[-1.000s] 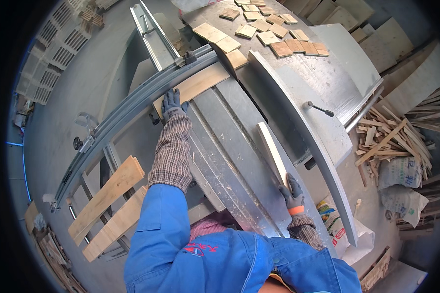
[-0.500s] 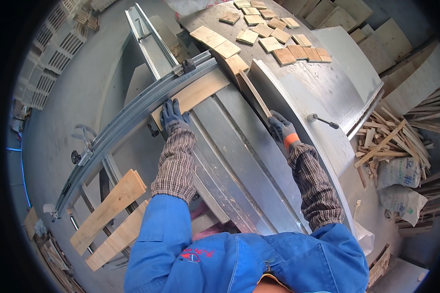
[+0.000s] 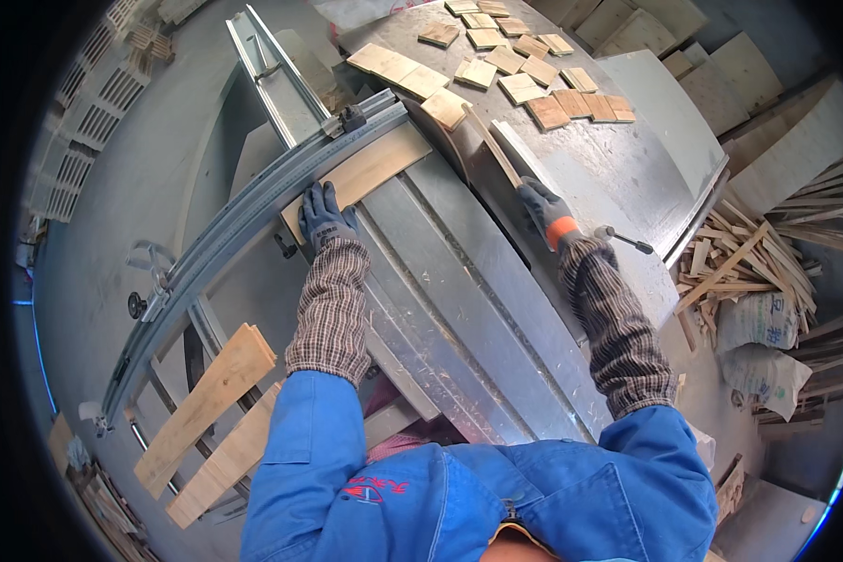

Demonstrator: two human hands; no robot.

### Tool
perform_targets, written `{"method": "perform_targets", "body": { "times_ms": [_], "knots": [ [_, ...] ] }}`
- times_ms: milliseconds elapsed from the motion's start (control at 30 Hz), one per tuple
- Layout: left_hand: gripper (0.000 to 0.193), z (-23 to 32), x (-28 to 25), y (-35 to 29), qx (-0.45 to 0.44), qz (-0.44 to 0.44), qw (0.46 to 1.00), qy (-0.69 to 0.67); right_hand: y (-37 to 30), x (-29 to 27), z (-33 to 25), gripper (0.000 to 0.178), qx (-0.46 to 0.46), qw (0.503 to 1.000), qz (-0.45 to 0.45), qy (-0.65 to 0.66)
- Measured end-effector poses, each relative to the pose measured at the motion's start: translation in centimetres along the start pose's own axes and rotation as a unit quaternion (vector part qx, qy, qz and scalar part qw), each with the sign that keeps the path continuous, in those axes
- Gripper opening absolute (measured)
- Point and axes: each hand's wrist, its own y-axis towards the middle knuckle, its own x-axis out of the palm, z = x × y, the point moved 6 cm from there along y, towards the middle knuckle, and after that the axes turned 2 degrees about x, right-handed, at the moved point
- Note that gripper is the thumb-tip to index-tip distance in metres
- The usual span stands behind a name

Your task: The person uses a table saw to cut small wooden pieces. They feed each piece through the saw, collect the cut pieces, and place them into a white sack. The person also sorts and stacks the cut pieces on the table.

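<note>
My left hand (image 3: 325,215), in a grey glove, lies with stretched fingers on the left end of a flat wooden board (image 3: 379,169). That board rests along the metal fence (image 3: 244,220) on the grooved sliding table (image 3: 440,262). A thin wooden stick (image 3: 493,145) is in my right hand (image 3: 541,211), whose gloved fingers are closed round its near end. The stick's far end touches or nearly touches a small wood block (image 3: 445,109). This block lies at the end of a row of pale blocks (image 3: 398,70). My glove hides the stick's near tip.
Many small wood pieces (image 3: 520,61) are spread over the metal table at the far side. Right of my hand, a lever with a black knob (image 3: 625,239) sticks out. Long boards (image 3: 206,407) lie at left; offcuts (image 3: 735,267) and sacks (image 3: 763,375) are heaped at right.
The sliding table, fence and board have shifted slightly forward and left with my left hand. My right hand and the stick have moved forward, and the end block now sits farther up and left.
</note>
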Motion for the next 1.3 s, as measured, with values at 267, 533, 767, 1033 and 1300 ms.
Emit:
{"method": "perform_targets", "body": {
  "times_ms": [267,533,767,1033,1300],
  "knots": [
    [0.066,-0.2,-0.6,1.2,-0.01,-0.039,0.999,-0.006,-17.5,-10.4,9.3,0.058,-0.227,0.906,0.079,-0.349],
    [0.067,-1.2,-0.7,2.5,-0.014,-0.032,0.999,-0.02,-33.7,-19.3,22.2,0.059,0.027,0.767,0.185,-0.613],
    [0.066,-1.4,0.5,3.7,-0.038,-0.047,0.998,-0.009,-21.2,-19.8,0.7,0.03,-0.274,0.755,0.273,-0.529],
    [0.068,-0.9,2.2,4.5,-0.015,0.0,1.0,-0.024,2.7,-7.8,-15.2,0.034,-0.434,0.7,0.057,-0.564],
    [0.069,-1.0,3.0,4.1,0.014,0.071,0.996,-0.043,20.2,13.2,-18.7,0.061,-0.421,0.661,-0.102,-0.613]
  ]
}}
